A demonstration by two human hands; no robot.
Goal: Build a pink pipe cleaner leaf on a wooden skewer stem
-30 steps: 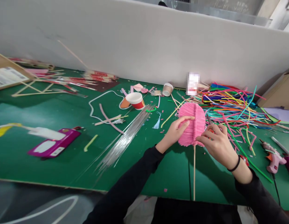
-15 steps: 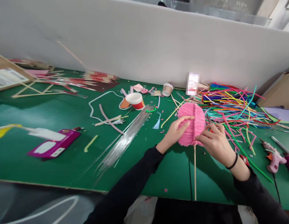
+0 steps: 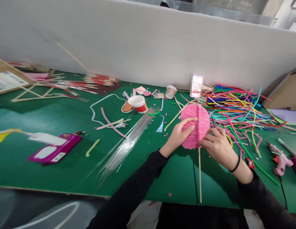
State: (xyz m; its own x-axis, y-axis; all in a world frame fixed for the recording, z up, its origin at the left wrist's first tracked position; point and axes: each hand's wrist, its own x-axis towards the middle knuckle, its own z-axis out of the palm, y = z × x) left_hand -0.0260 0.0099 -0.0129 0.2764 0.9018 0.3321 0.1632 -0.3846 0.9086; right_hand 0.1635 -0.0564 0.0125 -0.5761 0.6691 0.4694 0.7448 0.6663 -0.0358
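Note:
A round pink fan (image 3: 197, 122) made of pink sticks sits on a thin wooden stick (image 3: 199, 175) that runs down toward me over the green table (image 3: 66, 121). My left hand (image 3: 179, 135) grips the fan's left half, thumb across its face. My right hand (image 3: 217, 144) is closed at the fan's lower right edge, near where the stick meets it. A dark thin tool (image 3: 214, 122) pokes up above the right fingers; I cannot make out what it is.
A heap of coloured pipe-cleaner strips (image 3: 236, 106) lies right of the fan. A pink glue gun (image 3: 280, 159) lies at far right. A bundle of silver wires (image 3: 129, 140), a red paper cup (image 3: 138, 103), a brown cup (image 3: 171, 91) and a magenta box (image 3: 54, 149) lie to the left.
My right hand has slid left along the fan's lower edge toward the stick. The fan and my left hand have barely moved.

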